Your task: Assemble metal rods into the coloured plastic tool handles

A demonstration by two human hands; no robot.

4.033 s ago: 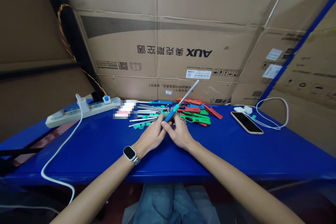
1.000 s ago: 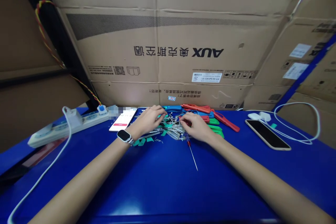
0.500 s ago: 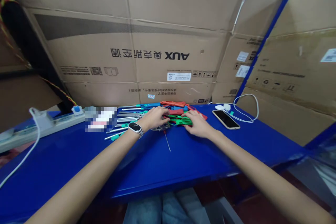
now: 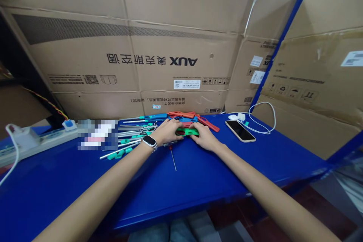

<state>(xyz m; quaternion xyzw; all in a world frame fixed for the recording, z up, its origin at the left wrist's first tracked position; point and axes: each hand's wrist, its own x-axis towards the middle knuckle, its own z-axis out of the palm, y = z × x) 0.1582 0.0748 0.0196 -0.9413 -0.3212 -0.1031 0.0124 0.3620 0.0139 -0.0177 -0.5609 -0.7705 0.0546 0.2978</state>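
Note:
A hollow green plastic handle shell lies between my hands at the front of the pile. My left hand, with a watch on its wrist, has its fingers curled over the shell's left end. At the right end, my right hand grips it between thumb and fingers. Behind it lie a red handle shell, an orange one and a blue lighter handle. Thin metal tubes with teal ends spread to the left. A thin screwdriver points toward me below my left hand.
A phone lies at the right beside a white cable. To the left is a white power strip with plugs. Cardboard stands upright behind the blue table.
My view has shifted slightly. My hands have drawn closer together around the green shell, which now sits lower and apart from the red one.

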